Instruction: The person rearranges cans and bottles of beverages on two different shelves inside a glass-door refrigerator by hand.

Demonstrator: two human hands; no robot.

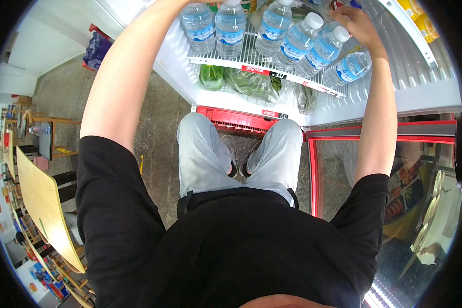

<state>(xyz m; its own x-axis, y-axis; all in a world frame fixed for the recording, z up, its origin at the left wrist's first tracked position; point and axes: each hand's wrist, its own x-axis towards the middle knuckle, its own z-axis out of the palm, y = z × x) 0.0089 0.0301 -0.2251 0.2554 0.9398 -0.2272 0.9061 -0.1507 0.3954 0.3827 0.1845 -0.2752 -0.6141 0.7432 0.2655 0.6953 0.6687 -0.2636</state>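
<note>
Several clear water bottles with white caps and blue labels stand in a row on a white wire shelf (251, 46) of an open fridge. At the top edge my left hand (202, 1) is almost wholly cut off, above the leftmost water bottle (197, 30); its fingers do not show. Over the right end of the row, my right hand (358, 24) reaches in behind a water bottle (323, 50), its fingers curled near a red item and a blue cap. What they grip, if anything, is hidden. The rightmost water bottle (348, 69) leans, below my right wrist.
Below the shelf lie bagged green vegetables (251, 82) and a green bottle (211, 77). The red-framed glass door (344, 169) stands open at my right. Yellow packages (423, 25) sit at the upper right. Wooden tables (46, 205) line the left side.
</note>
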